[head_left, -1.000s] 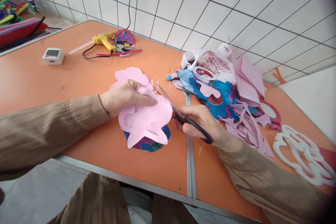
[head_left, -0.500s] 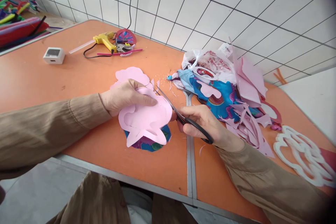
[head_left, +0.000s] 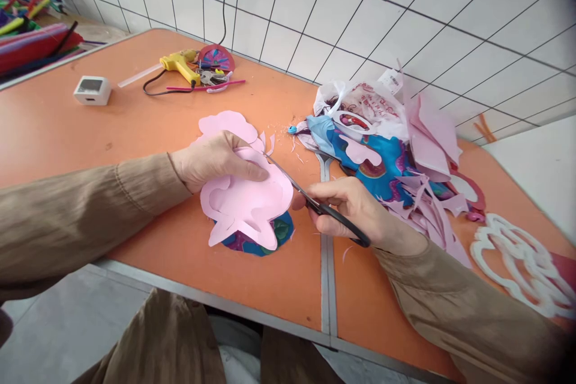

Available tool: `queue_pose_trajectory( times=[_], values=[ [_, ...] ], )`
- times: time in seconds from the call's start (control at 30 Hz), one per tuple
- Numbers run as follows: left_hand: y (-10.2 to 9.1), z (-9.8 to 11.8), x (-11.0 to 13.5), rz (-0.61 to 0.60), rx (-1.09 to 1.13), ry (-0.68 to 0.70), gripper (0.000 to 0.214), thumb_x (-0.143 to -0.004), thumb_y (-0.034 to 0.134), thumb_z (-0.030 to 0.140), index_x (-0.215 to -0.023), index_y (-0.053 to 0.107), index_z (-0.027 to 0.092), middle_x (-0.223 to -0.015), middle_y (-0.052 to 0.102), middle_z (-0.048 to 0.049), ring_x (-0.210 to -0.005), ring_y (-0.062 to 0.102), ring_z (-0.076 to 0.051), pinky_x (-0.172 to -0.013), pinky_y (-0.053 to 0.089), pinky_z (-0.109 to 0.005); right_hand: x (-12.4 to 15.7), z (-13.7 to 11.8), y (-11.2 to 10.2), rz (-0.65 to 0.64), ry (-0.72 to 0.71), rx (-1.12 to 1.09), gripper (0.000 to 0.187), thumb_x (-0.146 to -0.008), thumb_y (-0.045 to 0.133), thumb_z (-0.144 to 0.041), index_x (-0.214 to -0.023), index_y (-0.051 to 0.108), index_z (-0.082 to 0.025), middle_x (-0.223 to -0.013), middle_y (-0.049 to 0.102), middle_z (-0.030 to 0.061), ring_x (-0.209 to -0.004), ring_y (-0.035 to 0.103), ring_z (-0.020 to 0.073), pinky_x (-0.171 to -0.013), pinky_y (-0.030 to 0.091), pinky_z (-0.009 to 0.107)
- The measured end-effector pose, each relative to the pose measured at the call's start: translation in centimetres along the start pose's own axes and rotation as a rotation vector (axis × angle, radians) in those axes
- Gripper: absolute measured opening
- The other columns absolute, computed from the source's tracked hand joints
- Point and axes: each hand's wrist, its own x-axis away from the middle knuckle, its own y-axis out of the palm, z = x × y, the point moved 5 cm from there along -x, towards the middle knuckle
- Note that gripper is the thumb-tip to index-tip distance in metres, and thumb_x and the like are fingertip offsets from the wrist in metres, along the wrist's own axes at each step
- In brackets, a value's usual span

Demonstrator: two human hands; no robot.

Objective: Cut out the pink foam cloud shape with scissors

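My left hand [head_left: 211, 159] grips a pink foam shape [head_left: 247, 198] just above the orange table [head_left: 135, 132], thumb pressed on its top. My right hand [head_left: 355, 210] is closed round black-handled scissors [head_left: 315, 201], whose blades reach up-left along the pink shape's right edge. A blue patterned piece [head_left: 274, 237] lies under the pink shape. A second pink cut-out [head_left: 225, 123] rests behind my left hand.
A heap of pink offcuts and blue printed sheet [head_left: 396, 168] lies to the right, with a white plastic bag [head_left: 360, 102] behind it. White foam outlines [head_left: 517, 258] sit far right. A yellow glue gun [head_left: 180, 66] and small white box [head_left: 92, 90] are at the back left.
The scissors' blades have closed further along the pink shape's edge, and the shape has turned slightly in my left hand. Both hands stay in nearly the same place.
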Motion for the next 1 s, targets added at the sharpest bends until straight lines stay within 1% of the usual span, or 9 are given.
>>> queue_pose_trajectory(
  times=[0.1,0.17,0.23,0.37,0.47,0.6,0.73,0.9,1.0],
  values=[
    [0.0,-0.39,-0.04,-0.012,0.044,-0.07,0.02,-0.06,0.082,0.023,-0.054,0.064,0.017,-0.05,0.057,0.0036,-0.05,0.058,-0.011,-0.048,0.05,-0.022,0.01,0.14,0.01,-0.016,0.028,0.007,0.055,-0.077,0.068,-0.064,-0.087,0.071,-0.01,-0.058,0.048,-0.003,-0.053,0.042,0.0096,-0.048,0.031,0.024],
    [0.02,-0.6,-0.08,-0.025,0.053,-0.089,0.018,-0.061,0.083,0.024,-0.058,0.067,0.017,-0.056,0.063,0.0015,-0.054,0.062,-0.014,-0.051,0.054,-0.025,0.09,0.21,0.0,-0.014,0.036,0.014,0.05,-0.077,0.069,-0.06,-0.087,0.071,-0.01,-0.058,0.047,-0.0031,-0.053,0.041,0.0096,-0.048,0.031,0.024],
    [0.03,-0.74,-0.13,-0.037,0.055,-0.093,0.019,-0.061,0.083,0.025,-0.058,0.066,0.017,-0.059,0.065,0.0002,-0.058,0.064,-0.016,-0.054,0.056,-0.026,0.16,0.25,0.0,-0.016,0.04,0.025,0.044,-0.078,0.069,-0.054,-0.086,0.071,-0.011,-0.059,0.046,-0.0034,-0.054,0.04,0.0094,-0.049,0.031,0.024],
    [-0.03,-0.82,-0.23,-0.044,0.05,-0.085,0.019,-0.061,0.083,0.026,-0.059,0.067,0.017,-0.061,0.067,-0.0005,-0.061,0.066,-0.017,-0.057,0.058,-0.028,0.18,0.13,0.08,-0.031,0.067,0.038,0.036,-0.079,0.068,-0.046,-0.085,0.07,-0.011,-0.059,0.043,-0.0042,-0.055,0.037,0.0091,-0.05,0.03,0.025],
    [-0.05,-0.8,-0.25,-0.048,0.045,-0.093,0.016,-0.06,0.082,0.025,-0.06,0.069,0.017,-0.061,0.067,-0.0001,-0.06,0.066,-0.017,-0.061,0.06,-0.029,0.13,-0.13,0.22,-0.047,0.121,0.051,0.034,-0.077,0.068,-0.044,-0.084,0.069,-0.01,-0.059,0.041,-0.0043,-0.056,0.036,0.0094,-0.051,0.03,0.025],
    [0.08,-0.75,-0.17,-0.062,0.061,-0.119,0.015,-0.06,0.083,0.025,-0.06,0.07,0.017,-0.062,0.069,-0.0006,-0.061,0.067,-0.017,-0.063,0.061,-0.03,0.08,-0.6,0.29,-0.031,0.172,0.072,0.03,-0.076,0.066,-0.039,-0.083,0.067,-0.01,-0.06,0.04,-0.0039,-0.057,0.035,0.0099,-0.052,0.03,0.026],
    [0.15,-0.75,-0.1,-0.07,0.083,-0.134,0.014,-0.061,0.082,0.024,-0.06,0.07,0.016,-0.063,0.07,-0.0014,-0.062,0.068,-0.018,-0.066,0.061,-0.031,0.08,-0.68,0.29,-0.018,0.227,0.111,0.031,-0.074,0.067,-0.041,-0.081,0.064,-0.011,-0.061,0.04,-0.0032,-0.058,0.035,0.0106,-0.052,0.03,0.027],
    [-0.06,-0.73,-0.17,-0.058,0.055,-0.141,0.016,-0.062,0.082,0.023,-0.059,0.068,0.016,-0.062,0.068,-0.0003,-0.063,0.069,-0.018,-0.067,0.06,-0.031,0.08,-0.62,0.24,-0.001,0.23,0.133,0.036,-0.074,0.068,-0.05,-0.079,0.064,-0.015,-0.06,0.043,-0.0023,-0.058,0.037,0.0115,-0.051,0.031,0.026],
    [-0.03,-0.77,-0.23,-0.061,0.052,-0.144,0.014,-0.061,0.081,0.021,-0.06,0.068,0.016,-0.062,0.067,-0.0001,-0.066,0.07,-0.019,-0.069,0.06,-0.031,0.08,-0.61,0.34,-0.016,0.231,0.131,0.037,-0.075,0.069,-0.051,-0.081,0.065,-0.015,-0.059,0.043,-0.0026,-0.057,0.036,0.011,-0.051,0.031,0.025]
  ],
)
